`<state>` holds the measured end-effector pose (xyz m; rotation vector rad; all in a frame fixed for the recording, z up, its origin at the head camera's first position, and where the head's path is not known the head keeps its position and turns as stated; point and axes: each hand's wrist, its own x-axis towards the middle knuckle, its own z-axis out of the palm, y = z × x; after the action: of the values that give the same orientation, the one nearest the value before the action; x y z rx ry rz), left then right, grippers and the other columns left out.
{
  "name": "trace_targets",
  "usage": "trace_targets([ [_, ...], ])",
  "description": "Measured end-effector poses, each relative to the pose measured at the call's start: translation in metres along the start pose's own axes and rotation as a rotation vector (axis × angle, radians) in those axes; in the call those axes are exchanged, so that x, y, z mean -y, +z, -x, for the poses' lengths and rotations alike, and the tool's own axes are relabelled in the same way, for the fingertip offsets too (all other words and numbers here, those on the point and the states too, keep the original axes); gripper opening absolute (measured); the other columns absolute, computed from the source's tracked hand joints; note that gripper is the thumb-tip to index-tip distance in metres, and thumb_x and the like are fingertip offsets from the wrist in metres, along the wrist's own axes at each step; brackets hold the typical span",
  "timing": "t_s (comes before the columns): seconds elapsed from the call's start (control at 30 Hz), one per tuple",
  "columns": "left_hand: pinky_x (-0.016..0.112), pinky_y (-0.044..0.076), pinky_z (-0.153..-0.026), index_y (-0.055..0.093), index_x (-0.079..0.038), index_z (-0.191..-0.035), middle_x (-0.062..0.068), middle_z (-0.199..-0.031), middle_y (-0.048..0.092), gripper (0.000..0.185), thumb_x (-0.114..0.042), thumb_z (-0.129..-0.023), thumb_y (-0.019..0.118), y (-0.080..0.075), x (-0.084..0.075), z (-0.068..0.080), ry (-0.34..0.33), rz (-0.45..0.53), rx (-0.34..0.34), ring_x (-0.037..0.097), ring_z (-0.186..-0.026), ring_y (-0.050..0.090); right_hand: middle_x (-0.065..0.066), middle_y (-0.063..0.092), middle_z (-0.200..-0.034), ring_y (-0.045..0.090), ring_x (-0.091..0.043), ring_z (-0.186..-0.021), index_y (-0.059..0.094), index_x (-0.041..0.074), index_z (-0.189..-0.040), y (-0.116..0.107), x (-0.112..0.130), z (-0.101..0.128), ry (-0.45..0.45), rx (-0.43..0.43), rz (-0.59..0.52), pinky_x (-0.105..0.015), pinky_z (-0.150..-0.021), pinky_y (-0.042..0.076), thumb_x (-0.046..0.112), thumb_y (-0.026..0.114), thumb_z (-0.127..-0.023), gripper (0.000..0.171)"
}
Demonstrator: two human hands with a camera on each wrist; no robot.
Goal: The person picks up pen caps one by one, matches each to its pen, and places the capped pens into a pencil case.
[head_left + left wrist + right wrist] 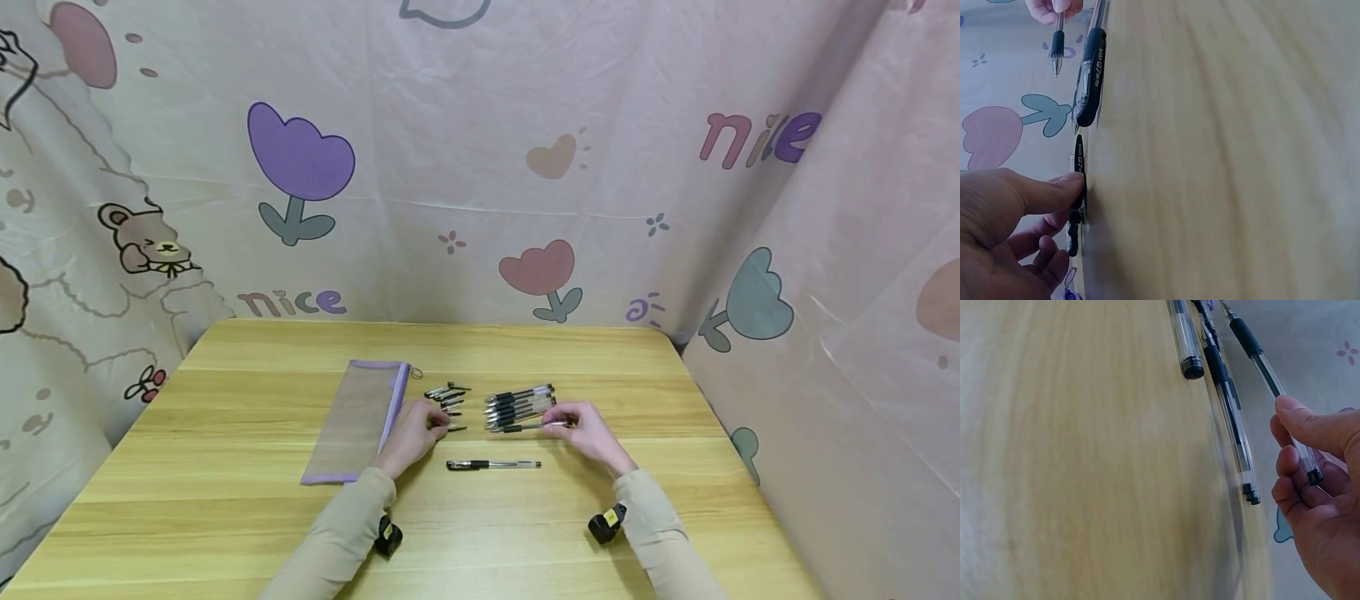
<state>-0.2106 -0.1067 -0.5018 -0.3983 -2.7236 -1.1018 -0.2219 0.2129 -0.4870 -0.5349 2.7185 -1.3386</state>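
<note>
The worktop point(225, 500) carried a flat pencil pouch point(360, 429) just left of the left hand point(411, 437). Right hand point(592, 433), fingers curled, pinched an uncapped pen point(1269, 378) by its back end, tip pointing twd the left hand. Pen pile point(519, 404) lay just beyond that grip. Left grip pinched a black cap point(1079, 181), w/ more loose caps point(447, 396) just beyond it. One capped pen point(492, 464) lay btwn the hands, nearer the person. Seemed early: one done, the pile left.
</note>
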Motion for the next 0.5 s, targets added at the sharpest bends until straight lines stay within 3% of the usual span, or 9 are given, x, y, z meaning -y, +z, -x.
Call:
trace_targets([
  [0.2, 0.045, 0.05, -0.092, 0.079, -0.004, -0.09, 0.006, -0.091, 0.074, 0.011, 0.0, -0.08, 0.08, 0.0003, -0.0014, 0.0026, -0.023, -0.019, 0.002, 0.025, -0.092, 0.064, -0.009, 0.075, -0.103, 0.067, -0.02, -0.098, 0.075, 0.005, -0.102, -0.0001, 0.0002, 0.0003, -0.002, 0.003, -0.004, -0.026, -0.089, 0.054, 0.009, 0.077, -0.085, 0.017],
  [0.5, 0.044, 0.046, -0.091, 0.076, -0.006, -0.087, 0.006, -0.088, 0.066, 0.011, 0.002, -0.079, 0.079, -0.0005, -0.0012, 0.005, -0.006, -0.017, 0.003, 0.024, -0.091, 0.058, -0.011, 0.076, -0.103, 0.067, -0.02, -0.096, 0.075, 0.004, -0.102, -0.0001, -0.0013, -0.0006, -0.008, -0.002, -0.019, -0.022, -0.086, 0.053, 0.009, 0.077, -0.086, 0.017],
])
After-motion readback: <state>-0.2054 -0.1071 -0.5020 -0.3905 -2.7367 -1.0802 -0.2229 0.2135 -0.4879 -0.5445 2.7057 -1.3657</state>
